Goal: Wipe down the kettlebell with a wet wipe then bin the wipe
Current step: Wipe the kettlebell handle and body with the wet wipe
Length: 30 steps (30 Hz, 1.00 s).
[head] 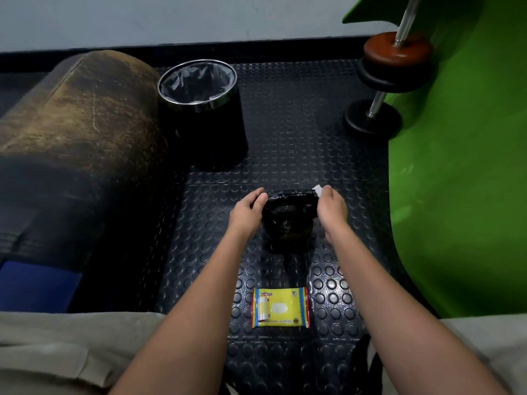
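**Kettlebell handle held at both ends, wipe at the right**

Nearest the viewer, a yellow wet-wipe packet (280, 307) lies flat on the studded black rubber floor (285, 138), at 6 o'clock from the kettlebell. Beyond it stands the black kettlebell (288, 216), upright on the floor, its handle running left to right across the top. The left hand (248, 210) has its fingers curled about the left end of the handle, gripping it. The right hand (332, 205) is at the right end of the handle, fingers bent around a small white wipe (317, 190) pinched against the metal; only a corner of the wipe shows past the fingertips. Farther off, at 11 o'clock from the kettlebell and well apart from it, stands a black bin (205, 118) with a chrome rim and a clear liner. A worn brown padded roll (85, 115) lies at 10 o'clock. At 1 o'clock, barbell plates (393, 61) rest beside a green surface (462, 166).
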{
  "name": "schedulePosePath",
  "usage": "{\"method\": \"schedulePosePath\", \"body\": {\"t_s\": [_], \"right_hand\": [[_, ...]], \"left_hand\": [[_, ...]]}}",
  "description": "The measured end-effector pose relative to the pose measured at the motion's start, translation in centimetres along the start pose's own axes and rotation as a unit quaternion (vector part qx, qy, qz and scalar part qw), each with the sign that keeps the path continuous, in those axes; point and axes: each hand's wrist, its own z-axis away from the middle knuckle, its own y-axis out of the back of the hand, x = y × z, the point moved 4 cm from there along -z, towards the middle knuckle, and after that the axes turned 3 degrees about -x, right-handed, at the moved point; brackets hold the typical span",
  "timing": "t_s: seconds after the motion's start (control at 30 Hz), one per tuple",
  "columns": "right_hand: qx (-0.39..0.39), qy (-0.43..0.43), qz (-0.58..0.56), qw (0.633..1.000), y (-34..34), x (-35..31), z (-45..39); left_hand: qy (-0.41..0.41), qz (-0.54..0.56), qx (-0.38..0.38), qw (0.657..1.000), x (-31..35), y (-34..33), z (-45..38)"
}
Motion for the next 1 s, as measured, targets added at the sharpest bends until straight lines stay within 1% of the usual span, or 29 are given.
{"method": "schedulePosePath", "body": {"t_s": [0.03,0.07,0.13,0.2,0.23,0.27,0.3,0.33,0.37,0.4,0.43,0.47,0.53,0.6,0.63,0.67,0.73,0.77,0.8,0.83,0.87,0.9,0.93,1.0], "right_hand": [[0.018,0.036,0.05,0.998,0.0,-0.3,0.1],[0.044,0.095,0.106,0.989,-0.2,-0.5,0.2],[0.08,0.234,0.202,0.947,-1.0,-0.9,0.8],[0.081,0.354,0.268,0.893,-2.1,-1.3,1.8],[0.069,0.4,0.288,0.867,-2.5,-1.5,2.2],[0.057,0.438,0.296,0.847,-2.7,-1.5,2.5],[0.045,0.463,0.293,0.836,-2.6,-1.4,2.6],[0.037,0.473,0.283,0.833,-2.3,-1.1,2.5],[0.035,0.473,0.269,0.839,-1.9,-0.6,2.3],[0.039,0.463,0.248,0.85,-1.4,-0.1,2.0],[0.048,0.44,0.217,0.87,-0.8,0.4,1.8],[0.059,0.399,0.181,0.897,-0.3,0.8,1.5],[0.063,0.274,0.108,0.954,0.4,1.3,1.3],[0.032,0.134,0.025,0.99,0.5,2.0,0.4],[0.009,0.068,-0.025,0.997,0.4,2.4,-0.1],[-0.014,0.017,-0.075,0.997,0.3,2.5,-0.5],[-0.03,-0.028,-0.123,0.992,0.1,2.5,-0.9],[-0.017,-0.025,-0.112,0.993,-0.1,2.2,-0.8],[0.011,0.002,-0.071,0.997,-0.2,1.9,-0.5],[0.041,0.048,-0.01,0.998,-0.3,1.3,-0.2],[0.072,0.108,0.051,0.99,-0.5,0.7,0.2],[0.091,0.175,0.099,0.975,-0.7,0.2,0.7],[0.099,0.245,0.148,0.953,-1.2,-0.4,1.2],[0.08,0.369,0.243,0.893,-2.6,-1.0,2.3]], "left_hand": [[0.001,0.0,0.001,1.0,0.0,0.1,0.0],[0.002,0.001,0.003,1.0,0.0,0.1,-0.1],[0.005,0.003,0.007,1.0,-0.1,0.3,-0.1],[0.006,0.007,0.008,1.0,-0.2,0.3,-0.1],[0.007,0.01,0.007,1.0,-0.2,0.4,-0.1],[0.008,0.012,0.006,1.0,-0.2,0.4,-0.1],[0.008,0.012,0.004,1.0,-0.2,0.4,-0.1],[0.008,0.011,0.003,1.0,-0.1,0.4,-0.1],[0.007,0.008,0.002,1.0,-0.1,0.4,-0.1],[0.007,0.006,0.002,1.0,-0.1,0.4,-0.1],[0.007,0.006,0.0,1.0,0.0,0.4,0.0],[0.007,0.006,-0.001,1.0,0.0,0.3,0.1],[0.002,0.006,-0.001,1.0,0.1,0.2,0.2],[0.0,0.001,0.0,1.0,0.2,0.1,0.3],[0.001,0.0,0.001,1.0,0.2,0.1,0.3],[0.003,0.001,0.003,1.0,0.1,0.1,0.3],[0.005,0.006,0.004,1.0,0.1,0.1,0.3],[0.006,0.006,0.004,1.0,0.1,0.2,0.3],[0.006,0.007,0.005,1.0,0.1,0.2,0.2],[0.007,0.008,0.006,1.0,0.1,0.2,0.2],[0.008,0.009,0.008,1.0,0.1,0.3,0.2],[0.009,0.008,0.011,1.0,0.1,0.3,0.2],[0.009,0.007,0.014,1.0,0.1,0.3,0.1],[0.01,0.007,0.017,1.0,0.0,0.4,0.1]]}}
